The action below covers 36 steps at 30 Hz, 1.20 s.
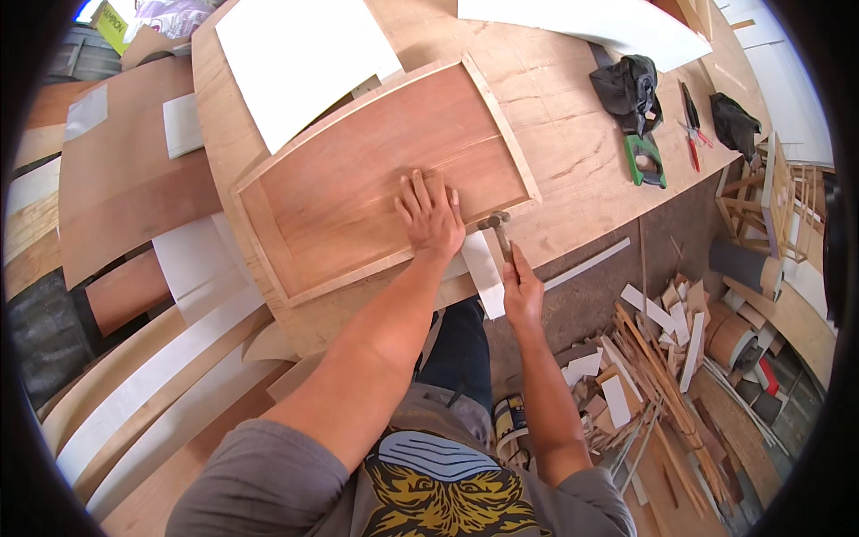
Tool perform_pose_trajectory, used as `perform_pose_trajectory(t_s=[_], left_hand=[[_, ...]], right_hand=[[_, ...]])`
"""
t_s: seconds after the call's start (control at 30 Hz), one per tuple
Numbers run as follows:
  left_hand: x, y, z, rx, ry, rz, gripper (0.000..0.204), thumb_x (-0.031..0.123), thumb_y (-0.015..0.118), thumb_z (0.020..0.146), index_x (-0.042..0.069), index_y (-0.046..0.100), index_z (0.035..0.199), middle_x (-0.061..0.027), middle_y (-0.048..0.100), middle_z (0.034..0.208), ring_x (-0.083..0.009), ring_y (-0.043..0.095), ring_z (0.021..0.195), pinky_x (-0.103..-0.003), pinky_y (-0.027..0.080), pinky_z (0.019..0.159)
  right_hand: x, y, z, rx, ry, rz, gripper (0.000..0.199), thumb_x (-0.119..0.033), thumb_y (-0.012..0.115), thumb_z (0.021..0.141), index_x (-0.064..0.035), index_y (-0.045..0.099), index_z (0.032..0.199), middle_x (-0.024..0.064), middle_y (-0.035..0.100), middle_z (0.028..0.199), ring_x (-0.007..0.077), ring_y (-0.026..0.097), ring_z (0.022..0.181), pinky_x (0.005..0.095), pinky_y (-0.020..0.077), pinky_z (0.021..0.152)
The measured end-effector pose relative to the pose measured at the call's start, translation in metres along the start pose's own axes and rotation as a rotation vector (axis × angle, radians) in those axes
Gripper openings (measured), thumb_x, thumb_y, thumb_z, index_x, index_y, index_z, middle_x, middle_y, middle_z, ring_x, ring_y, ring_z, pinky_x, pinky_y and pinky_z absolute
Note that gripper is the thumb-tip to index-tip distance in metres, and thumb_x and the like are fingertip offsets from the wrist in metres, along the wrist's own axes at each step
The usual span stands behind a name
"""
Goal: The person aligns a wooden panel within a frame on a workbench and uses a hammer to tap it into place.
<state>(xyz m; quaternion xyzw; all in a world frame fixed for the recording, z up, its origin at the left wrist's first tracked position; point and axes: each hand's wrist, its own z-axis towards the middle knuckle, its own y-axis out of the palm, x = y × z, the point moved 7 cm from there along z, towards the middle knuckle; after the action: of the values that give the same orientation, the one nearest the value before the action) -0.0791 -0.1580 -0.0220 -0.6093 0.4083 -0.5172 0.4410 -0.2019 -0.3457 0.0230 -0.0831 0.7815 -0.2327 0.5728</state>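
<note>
A shallow wooden drawer-like panel (358,161) with a thin raised frame lies on the plywood worktable (573,116). My left hand (431,215) rests flat on its reddish-brown inner face, near the close side, fingers spread. In my right hand (523,288) is a hammer (499,225), gripped by its handle. The hammer's head is just beyond the panel's near edge, close to its right corner; whether it touches anything I cannot tell. Beside the hammer, a white strip of board (484,273) sticks out over the table's near edge.
White boards (300,63) lie at the table's far side. A green-handled saw (644,163), a black plastic bag (626,89) and red-handled pliers (693,148) are at the right. Wood offcuts (617,398) pile on the floor at lower right. Stacked panels (134,197) fill the left.
</note>
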Motion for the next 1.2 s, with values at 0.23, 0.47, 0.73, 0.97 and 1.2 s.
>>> perform_pose_trajectory(t_s=[0.23,0.47,0.73,0.97,1.2], left_hand=[[-0.001,0.006,-0.002,-0.031,-0.012,-0.009,0.059,0.039,0.049,0.108,0.017,0.036,0.160,-0.0212,0.021,0.173,-0.0461,0.013,0.160,-0.066,0.015,0.126],[-0.003,0.007,0.000,-0.032,-0.011,-0.005,0.057,0.039,0.048,0.108,0.016,0.036,0.159,-0.0222,0.022,0.171,-0.0468,0.014,0.160,-0.066,0.015,0.126],[0.002,0.003,-0.002,-0.013,0.007,-0.010,0.057,0.036,0.050,0.108,0.016,0.037,0.159,-0.0229,0.023,0.171,-0.0476,0.015,0.159,-0.066,0.015,0.125],[-0.003,0.009,0.001,-0.035,-0.004,0.004,0.059,0.036,0.051,0.107,0.016,0.036,0.160,-0.0229,0.023,0.171,-0.0472,0.016,0.159,-0.066,0.016,0.125],[-0.002,0.006,-0.001,-0.043,-0.009,0.006,0.058,0.038,0.049,0.108,0.015,0.036,0.160,-0.0217,0.022,0.172,-0.0465,0.014,0.160,-0.066,0.015,0.125]], right_hand=[[-0.012,0.010,-0.002,-0.086,0.007,-0.142,0.041,-0.013,0.062,0.107,-0.0043,0.061,0.148,0.0305,0.070,0.126,0.0435,0.071,0.118,0.0416,0.0562,0.094],[-0.015,-0.006,-0.007,0.136,-0.083,-0.069,0.044,-0.011,0.061,0.107,0.0012,0.057,0.149,0.0310,0.072,0.121,0.0422,0.075,0.105,0.0430,0.0575,0.087],[-0.001,0.000,-0.008,0.118,-0.052,-0.020,0.044,-0.012,0.063,0.106,-0.0079,0.061,0.149,0.0317,0.073,0.106,0.0448,0.074,0.095,0.0473,0.0570,0.081],[-0.016,0.000,-0.006,0.104,-0.135,-0.224,0.043,-0.011,0.066,0.104,-0.0072,0.063,0.147,0.0272,0.074,0.097,0.0435,0.072,0.084,0.0484,0.0566,0.075],[-0.022,-0.005,-0.005,0.178,-0.262,-0.152,0.046,-0.016,0.065,0.105,-0.0104,0.060,0.151,0.0219,0.074,0.098,0.0426,0.071,0.081,0.0486,0.0565,0.070]])
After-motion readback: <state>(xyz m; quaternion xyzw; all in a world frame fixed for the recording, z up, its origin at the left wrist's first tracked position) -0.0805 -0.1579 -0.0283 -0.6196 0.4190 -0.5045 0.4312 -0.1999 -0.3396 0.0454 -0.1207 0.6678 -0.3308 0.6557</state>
